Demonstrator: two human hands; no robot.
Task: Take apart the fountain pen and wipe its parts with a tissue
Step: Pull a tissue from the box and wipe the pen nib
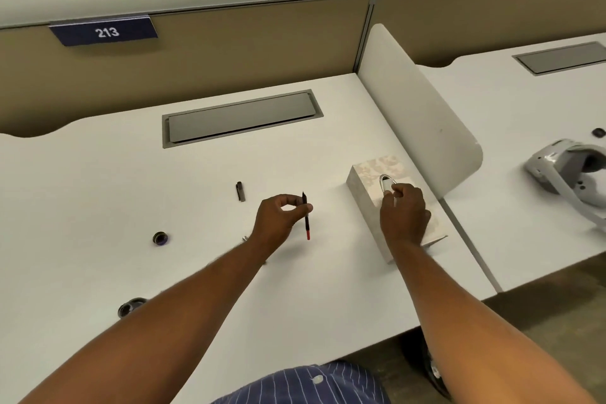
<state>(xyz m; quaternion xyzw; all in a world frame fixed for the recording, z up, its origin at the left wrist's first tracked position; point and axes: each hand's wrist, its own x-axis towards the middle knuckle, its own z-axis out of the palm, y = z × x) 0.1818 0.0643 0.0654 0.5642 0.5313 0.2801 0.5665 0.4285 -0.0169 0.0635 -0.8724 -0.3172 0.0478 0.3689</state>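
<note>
Blk pen part [306,216], red end; beige floral tissue box [367,180]; white desk [98,193].

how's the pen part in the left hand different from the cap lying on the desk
The pen part is pinched in the left hand; the cap lies loose on the desk, with nothing touching it. The pen part is long and thin; the cap is short and stubbier. The pen part has a red end; the cap is dark all over. Both are mostly dark, narrow pieces.
</note>
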